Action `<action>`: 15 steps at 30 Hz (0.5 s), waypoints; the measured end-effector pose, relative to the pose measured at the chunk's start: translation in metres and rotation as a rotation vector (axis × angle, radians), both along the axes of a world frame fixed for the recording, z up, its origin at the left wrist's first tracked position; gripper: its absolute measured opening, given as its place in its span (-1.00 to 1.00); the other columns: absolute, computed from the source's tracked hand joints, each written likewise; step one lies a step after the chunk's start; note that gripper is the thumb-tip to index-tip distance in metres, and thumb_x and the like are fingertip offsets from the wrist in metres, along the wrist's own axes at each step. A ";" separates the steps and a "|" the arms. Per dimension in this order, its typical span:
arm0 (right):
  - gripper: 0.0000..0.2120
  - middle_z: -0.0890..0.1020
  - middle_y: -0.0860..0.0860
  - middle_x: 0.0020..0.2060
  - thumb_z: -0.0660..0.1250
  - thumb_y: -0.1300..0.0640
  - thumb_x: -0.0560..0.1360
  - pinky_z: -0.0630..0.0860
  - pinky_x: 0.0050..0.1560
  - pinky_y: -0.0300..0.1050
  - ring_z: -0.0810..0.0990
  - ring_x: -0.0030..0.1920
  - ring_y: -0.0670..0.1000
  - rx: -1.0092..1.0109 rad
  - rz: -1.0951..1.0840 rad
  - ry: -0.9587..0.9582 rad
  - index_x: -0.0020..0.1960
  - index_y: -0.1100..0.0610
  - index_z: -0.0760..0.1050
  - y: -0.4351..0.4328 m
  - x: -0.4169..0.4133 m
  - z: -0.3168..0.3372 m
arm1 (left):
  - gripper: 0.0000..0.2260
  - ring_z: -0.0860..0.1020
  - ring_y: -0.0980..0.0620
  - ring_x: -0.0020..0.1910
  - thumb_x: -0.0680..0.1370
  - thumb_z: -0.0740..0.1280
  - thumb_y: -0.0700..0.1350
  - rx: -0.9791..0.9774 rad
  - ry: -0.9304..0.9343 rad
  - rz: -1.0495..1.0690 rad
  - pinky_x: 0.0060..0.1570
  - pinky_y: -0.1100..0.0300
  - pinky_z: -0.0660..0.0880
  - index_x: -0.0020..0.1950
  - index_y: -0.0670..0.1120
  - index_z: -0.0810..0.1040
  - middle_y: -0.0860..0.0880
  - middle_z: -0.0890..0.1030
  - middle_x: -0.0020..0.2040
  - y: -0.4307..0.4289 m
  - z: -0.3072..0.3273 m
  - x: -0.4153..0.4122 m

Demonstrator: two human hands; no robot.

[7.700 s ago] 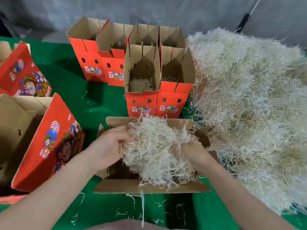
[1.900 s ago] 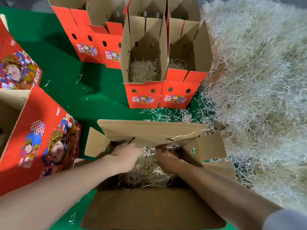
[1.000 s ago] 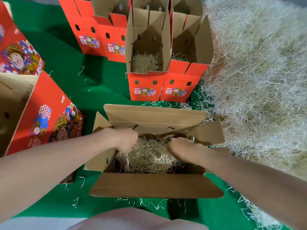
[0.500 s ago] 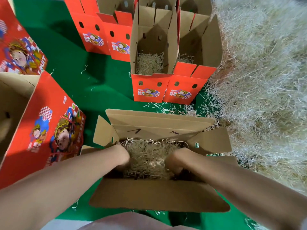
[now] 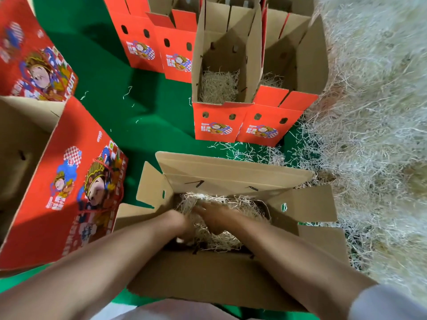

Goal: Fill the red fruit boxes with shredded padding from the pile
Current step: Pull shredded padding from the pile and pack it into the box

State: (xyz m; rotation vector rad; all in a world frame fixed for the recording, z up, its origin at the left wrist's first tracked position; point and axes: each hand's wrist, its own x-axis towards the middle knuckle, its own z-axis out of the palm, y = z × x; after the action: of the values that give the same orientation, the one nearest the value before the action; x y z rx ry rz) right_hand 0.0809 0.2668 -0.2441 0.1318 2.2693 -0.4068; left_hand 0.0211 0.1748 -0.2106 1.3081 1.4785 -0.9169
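An open fruit box (image 5: 231,174) stands right in front of me, its brown flaps spread outward. Shredded padding (image 5: 245,209) lies inside it. Both my hands are down in this box. My right hand (image 5: 217,215) lies on top of the padding with its fingers stretched toward the left. My left hand (image 5: 181,225) is at the box's near left, blurred, its fingertips sunk into the padding. The big pale pile (image 5: 374,116) of shredded padding fills the right side.
Two upright red boxes (image 5: 217,125) (image 5: 265,130) with padding in them stand behind my box, and two more (image 5: 138,47) (image 5: 178,61) behind those. Two large red boxes (image 5: 69,181) (image 5: 34,65) lie on their sides at left. Loose shreds dot the green table (image 5: 138,107).
The handful held above the box went down into it. Since half a second ago my right hand has slid left across the padding with its fingers spread, closer to my left hand.
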 end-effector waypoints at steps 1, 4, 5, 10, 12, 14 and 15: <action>-0.19 -0.05 -0.08 0.51 0.27 0.42 0.40 0.35 0.27 0.16 0.23 0.41 0.17 0.006 -0.014 0.018 0.49 -0.08 0.04 0.001 0.003 -0.001 | -0.69 0.45 -0.17 0.24 0.55 0.18 -0.31 -0.031 -0.009 -0.014 0.15 0.05 0.42 0.30 -0.29 0.39 -0.23 0.41 0.30 0.001 0.002 0.000; -0.22 0.07 -0.03 0.50 0.21 0.47 0.39 0.44 0.22 0.04 0.30 0.39 0.12 -0.123 -0.043 0.075 0.48 -0.04 0.11 0.004 0.005 0.003 | -0.76 0.48 -0.16 0.16 0.56 0.18 -0.28 -0.098 0.017 -0.053 0.15 0.04 0.43 0.21 -0.25 0.46 -0.23 0.44 0.28 0.004 0.007 -0.003; -0.25 0.20 0.01 0.47 0.18 0.48 0.38 0.49 0.15 -0.02 0.39 0.32 0.06 -0.177 -0.052 0.116 0.46 -0.02 0.18 0.006 0.003 0.011 | -0.79 0.49 -0.13 0.09 0.57 0.17 -0.25 -0.082 0.037 -0.021 0.14 0.05 0.44 0.18 -0.23 0.46 -0.22 0.46 0.26 0.005 0.009 -0.005; -0.71 0.61 0.14 -0.08 0.17 0.38 0.43 0.57 -0.08 0.00 0.61 -0.06 0.14 0.091 -0.173 0.381 0.05 0.20 0.56 0.016 0.004 0.037 | -0.81 0.49 -0.07 -0.23 0.52 0.17 -0.36 0.416 0.134 0.040 -0.27 0.11 0.45 0.00 -0.21 0.55 -0.14 0.57 -0.06 0.019 0.028 -0.024; -0.64 0.54 0.15 0.12 0.18 0.40 0.45 0.53 0.11 0.01 0.55 0.10 0.15 0.074 -0.156 0.213 0.20 0.20 0.49 0.011 0.014 0.034 | -0.77 0.49 -0.07 -0.21 0.52 0.15 -0.39 0.443 0.125 0.045 -0.24 0.11 0.49 0.09 -0.24 0.53 -0.16 0.56 -0.02 0.024 0.025 -0.024; -0.49 0.35 0.11 0.36 0.17 0.41 0.47 0.37 0.30 0.03 0.41 0.28 0.14 -0.049 -0.095 -0.054 0.39 0.12 0.33 0.004 0.029 0.031 | -0.65 0.51 -0.09 -0.01 0.55 0.15 -0.35 0.239 0.117 0.032 -0.06 0.09 0.50 0.34 -0.22 0.39 -0.20 0.48 0.23 0.023 0.012 -0.018; -0.53 0.34 0.13 0.38 0.17 0.37 0.51 0.32 0.30 0.02 0.38 0.30 0.14 -0.073 -0.042 -0.150 0.40 0.15 0.30 0.001 0.034 0.034 | -0.61 0.44 -0.13 0.22 0.58 0.15 -0.29 0.103 0.170 -0.028 0.17 -0.01 0.43 0.41 -0.19 0.31 -0.20 0.37 0.37 0.020 0.004 -0.015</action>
State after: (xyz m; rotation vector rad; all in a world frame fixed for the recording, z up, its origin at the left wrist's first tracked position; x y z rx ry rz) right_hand 0.1152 0.2676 -0.2103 0.1674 2.1047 -0.4851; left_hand 0.0057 0.1948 -0.2067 1.3554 1.6606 -1.0025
